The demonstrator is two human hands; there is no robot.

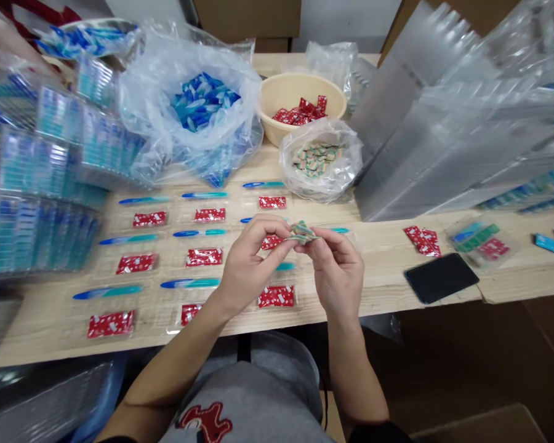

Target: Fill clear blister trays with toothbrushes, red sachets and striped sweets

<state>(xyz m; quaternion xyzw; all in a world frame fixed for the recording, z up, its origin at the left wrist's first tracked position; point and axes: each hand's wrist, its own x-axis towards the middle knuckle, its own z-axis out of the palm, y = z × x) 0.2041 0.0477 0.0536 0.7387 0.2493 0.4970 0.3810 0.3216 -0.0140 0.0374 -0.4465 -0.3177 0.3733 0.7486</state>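
Right here, just right of the frame's centre, a small bunch of striped pieces [303,232] is showing pale green bands alongside tan-orange ones. They're looking thin and flat, and they're overlapping, not lining up neatly: the upper part is tilting upward, while the lower part is lying flatter and pointing off toward the right. The bunch is sitting above the worktop [378,246], pinched between the fingertips of the left hand [252,258] and the right hand [336,271]. Fingers are covering some edges, so the exact number is staying hidden.
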